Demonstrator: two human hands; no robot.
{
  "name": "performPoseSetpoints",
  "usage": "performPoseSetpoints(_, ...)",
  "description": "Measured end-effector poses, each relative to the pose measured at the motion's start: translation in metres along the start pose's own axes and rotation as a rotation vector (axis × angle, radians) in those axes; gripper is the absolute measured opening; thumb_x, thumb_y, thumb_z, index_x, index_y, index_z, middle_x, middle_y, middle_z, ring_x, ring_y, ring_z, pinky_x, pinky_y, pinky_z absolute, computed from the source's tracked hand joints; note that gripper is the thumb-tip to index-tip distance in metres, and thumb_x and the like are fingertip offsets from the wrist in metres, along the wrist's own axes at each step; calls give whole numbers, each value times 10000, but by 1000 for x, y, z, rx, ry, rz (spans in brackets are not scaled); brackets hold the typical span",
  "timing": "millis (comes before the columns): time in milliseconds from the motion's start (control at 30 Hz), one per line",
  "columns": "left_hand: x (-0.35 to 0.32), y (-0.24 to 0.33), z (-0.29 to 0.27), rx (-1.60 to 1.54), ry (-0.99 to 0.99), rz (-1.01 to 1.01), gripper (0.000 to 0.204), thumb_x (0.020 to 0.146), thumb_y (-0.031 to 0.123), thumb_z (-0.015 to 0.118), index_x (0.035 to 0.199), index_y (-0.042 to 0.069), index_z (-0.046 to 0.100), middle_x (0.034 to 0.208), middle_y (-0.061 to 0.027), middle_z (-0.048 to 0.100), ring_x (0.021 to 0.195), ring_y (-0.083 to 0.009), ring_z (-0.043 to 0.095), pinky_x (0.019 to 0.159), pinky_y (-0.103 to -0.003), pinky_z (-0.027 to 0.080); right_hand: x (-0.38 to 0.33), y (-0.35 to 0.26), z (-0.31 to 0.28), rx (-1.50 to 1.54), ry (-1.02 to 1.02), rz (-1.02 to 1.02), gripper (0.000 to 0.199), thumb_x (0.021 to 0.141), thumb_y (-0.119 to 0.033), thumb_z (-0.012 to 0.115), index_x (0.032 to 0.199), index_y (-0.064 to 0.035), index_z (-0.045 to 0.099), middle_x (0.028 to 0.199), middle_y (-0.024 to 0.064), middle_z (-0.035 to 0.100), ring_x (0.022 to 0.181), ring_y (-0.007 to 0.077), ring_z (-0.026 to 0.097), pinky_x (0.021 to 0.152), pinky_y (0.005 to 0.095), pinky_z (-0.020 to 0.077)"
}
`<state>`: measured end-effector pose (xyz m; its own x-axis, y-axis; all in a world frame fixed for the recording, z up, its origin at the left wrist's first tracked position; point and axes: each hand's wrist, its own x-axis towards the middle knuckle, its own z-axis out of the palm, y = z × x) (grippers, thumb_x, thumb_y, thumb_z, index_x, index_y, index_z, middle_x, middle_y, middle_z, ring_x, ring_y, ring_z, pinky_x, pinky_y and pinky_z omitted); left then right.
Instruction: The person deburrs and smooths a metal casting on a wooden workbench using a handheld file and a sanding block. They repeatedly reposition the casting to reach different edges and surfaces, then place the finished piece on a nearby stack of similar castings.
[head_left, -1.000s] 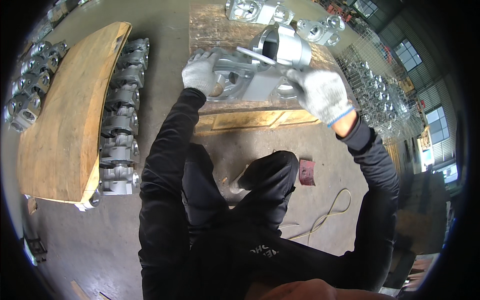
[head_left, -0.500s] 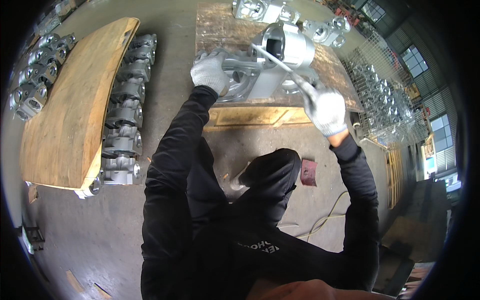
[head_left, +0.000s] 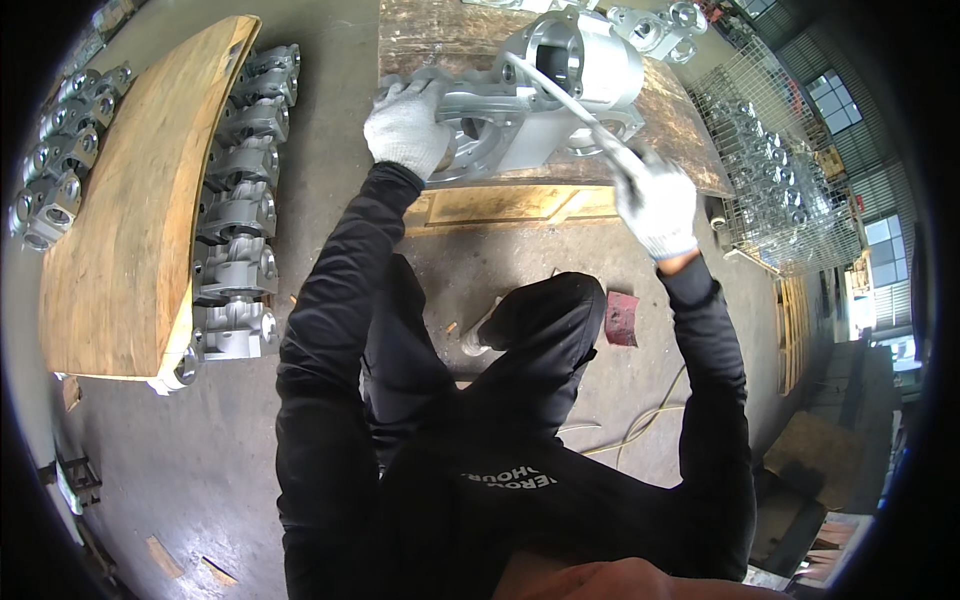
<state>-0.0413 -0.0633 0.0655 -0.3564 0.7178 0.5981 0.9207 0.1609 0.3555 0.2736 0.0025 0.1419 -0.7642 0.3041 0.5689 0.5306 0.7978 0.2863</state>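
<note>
Working along the near edge of the surface (head_left: 425, 45), by the looks of it: a grey metal casting (head_left: 530, 140) lies there, with the left hand (head_left: 408, 128) clamped over its left end, gloved fingers curled round it. Right hand (head_left: 656, 205) is closed in a fist around the lower end of a slim pale bar (head_left: 555, 87), kinda file-like, though I can't swear to it. As for progress, I'd call it mid-job, since the bar is in hand and its tip is right at the rim of the cylindrical housing (head_left: 610, 65). Can't tell if it's actually touching, or how much of the rim is done vs left. The casting's long axis runs left to right, roughly parallel to that near edge. The housing rises behind its right half (joined or just against it, no idea) with its dark opening facing left. The bar slants from the right hand toward the far left corner, tip pointing away from the wearer. Another casting (head_left: 655, 32) sits toward the far right corner.
</note>
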Motion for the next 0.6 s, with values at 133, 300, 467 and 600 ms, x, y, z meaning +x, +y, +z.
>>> performPoseSetpoints(133, -3, 7, -2, 49, -71, -76, 447, 757, 177, 712, 1204, 174, 713, 1272, -44, 704, 1241, -310, 616, 1025, -429, 514, 6, -13, -2, -55, 76, -3, 487, 959, -186, 644, 1429, -312, 641, 845, 74, 689, 586, 241, 644, 597, 370, 539)
performPoseSetpoints(300, -7, 13, -4, 49, -52, -32, 442, 759, 205, 731, 1200, 174, 717, 1269, -46, 705, 1258, -318, 606, 1041, -433, 506, 6, -16, 11, -105, 16, 29, 373, 932, -198, 690, 1299, -266, 708, 926, 81, 696, 662, 243, 666, 624, 380, 544)
performPoseSetpoints(467, -14, 19, 0, 100, -54, -60, 464, 746, 273, 787, 1190, 155, 719, 1267, -51, 707, 1269, -324, 596, 1045, -432, 498, -16, -4, 35, -91, -36, 36, 503, 923, -185, 690, 1401, -334, 648, 1003, 49, 712, 661, 235, 663, 624, 380, 545)
performPoseSetpoints(600, -18, 20, 1, 61, -23, -19, 483, 741, 283, 791, 1199, 156, 703, 1257, -42, 704, 1237, -310, 605, 1031, -429, 498, -27, 1, 47, -140, -9, 27, 583, 904, -152, 685, 1450, -343, 612, 961, 23, 699, 691, 221, 671, 641, 379, 547)
